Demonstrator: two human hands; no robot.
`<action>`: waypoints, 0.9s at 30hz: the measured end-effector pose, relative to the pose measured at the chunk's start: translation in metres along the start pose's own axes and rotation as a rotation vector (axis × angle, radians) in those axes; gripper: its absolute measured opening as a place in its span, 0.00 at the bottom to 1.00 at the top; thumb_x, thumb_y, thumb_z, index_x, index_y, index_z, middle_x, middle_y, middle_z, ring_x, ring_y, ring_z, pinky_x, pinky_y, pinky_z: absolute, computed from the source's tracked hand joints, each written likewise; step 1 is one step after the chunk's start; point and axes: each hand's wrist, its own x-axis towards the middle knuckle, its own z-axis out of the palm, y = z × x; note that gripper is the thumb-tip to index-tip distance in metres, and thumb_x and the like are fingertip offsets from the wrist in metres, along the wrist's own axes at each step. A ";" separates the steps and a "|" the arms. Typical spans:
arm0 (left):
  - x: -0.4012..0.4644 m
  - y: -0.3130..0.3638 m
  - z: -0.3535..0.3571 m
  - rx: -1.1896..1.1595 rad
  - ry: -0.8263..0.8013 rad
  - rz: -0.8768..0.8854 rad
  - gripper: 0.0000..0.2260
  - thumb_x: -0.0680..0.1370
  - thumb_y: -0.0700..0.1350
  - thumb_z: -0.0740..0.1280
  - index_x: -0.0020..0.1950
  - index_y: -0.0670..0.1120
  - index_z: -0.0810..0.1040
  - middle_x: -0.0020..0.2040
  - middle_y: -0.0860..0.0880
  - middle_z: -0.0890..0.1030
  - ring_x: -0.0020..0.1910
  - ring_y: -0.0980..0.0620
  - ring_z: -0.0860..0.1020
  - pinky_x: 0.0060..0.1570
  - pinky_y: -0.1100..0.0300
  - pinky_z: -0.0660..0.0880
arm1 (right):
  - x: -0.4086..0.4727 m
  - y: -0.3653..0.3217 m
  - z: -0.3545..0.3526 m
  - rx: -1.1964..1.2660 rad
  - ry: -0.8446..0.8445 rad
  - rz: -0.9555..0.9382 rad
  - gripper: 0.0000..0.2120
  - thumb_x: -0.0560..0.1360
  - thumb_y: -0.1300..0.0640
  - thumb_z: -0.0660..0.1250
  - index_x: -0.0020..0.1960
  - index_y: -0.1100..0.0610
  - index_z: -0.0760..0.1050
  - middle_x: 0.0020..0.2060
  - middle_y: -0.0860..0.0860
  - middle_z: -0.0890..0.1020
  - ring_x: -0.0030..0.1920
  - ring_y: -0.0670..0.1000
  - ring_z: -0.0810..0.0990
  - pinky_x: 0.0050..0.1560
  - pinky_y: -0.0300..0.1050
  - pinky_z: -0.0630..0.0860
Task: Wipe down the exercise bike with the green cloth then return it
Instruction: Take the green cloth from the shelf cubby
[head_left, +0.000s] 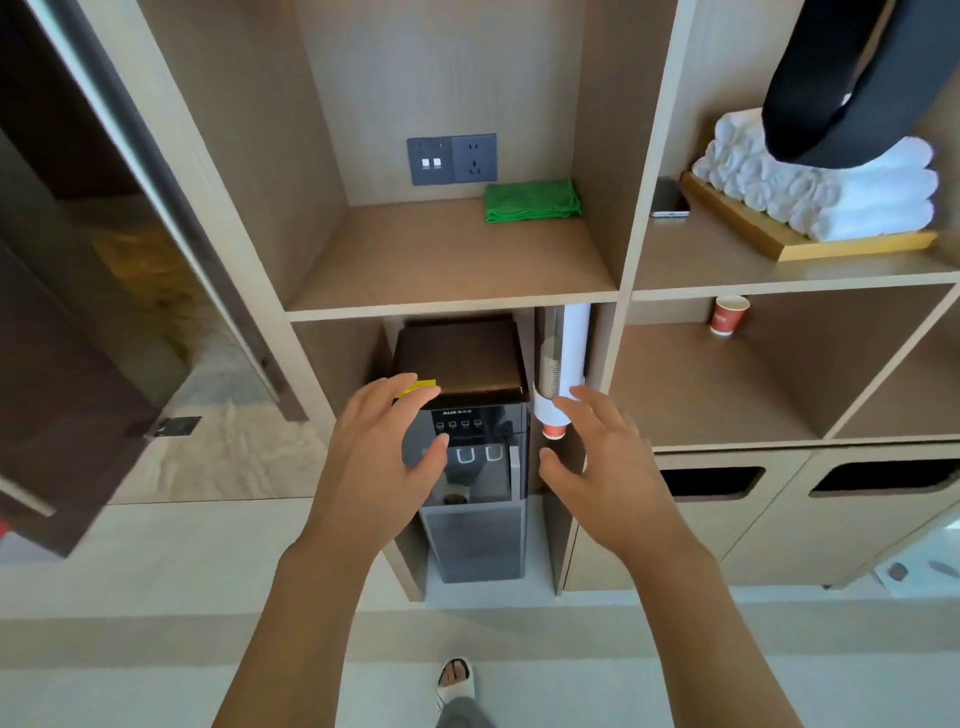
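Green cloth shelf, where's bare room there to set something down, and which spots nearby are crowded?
The green cloth sits at the back right of its shelf, below the wall socket. Everything left of and in front of the cloth is bare. The right-hand shelf is crowded by the towel tray and phone.

We seem to be in a gym's amenity corner: rolled white towels (852, 182), a water dispenser (470, 452), paper cups (729, 315).
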 end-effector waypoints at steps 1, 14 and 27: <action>0.010 -0.004 0.004 -0.004 0.003 0.003 0.21 0.80 0.52 0.70 0.73 0.54 0.75 0.75 0.55 0.73 0.76 0.51 0.67 0.76 0.47 0.68 | 0.010 0.000 0.001 -0.002 -0.002 0.003 0.28 0.82 0.42 0.65 0.80 0.43 0.64 0.81 0.43 0.62 0.80 0.51 0.61 0.80 0.60 0.64; 0.194 -0.050 0.005 -0.146 -0.008 0.177 0.21 0.81 0.53 0.66 0.75 0.58 0.73 0.77 0.61 0.67 0.79 0.57 0.60 0.78 0.45 0.63 | 0.167 -0.042 -0.007 0.040 0.147 -0.104 0.24 0.81 0.49 0.69 0.77 0.45 0.70 0.74 0.41 0.68 0.73 0.45 0.66 0.72 0.47 0.70; 0.329 -0.061 0.021 -0.052 0.056 0.370 0.23 0.80 0.53 0.69 0.75 0.53 0.74 0.76 0.55 0.70 0.75 0.53 0.66 0.74 0.51 0.64 | 0.291 -0.039 -0.017 0.059 0.198 -0.219 0.27 0.81 0.50 0.69 0.79 0.48 0.69 0.77 0.41 0.67 0.77 0.44 0.65 0.78 0.46 0.65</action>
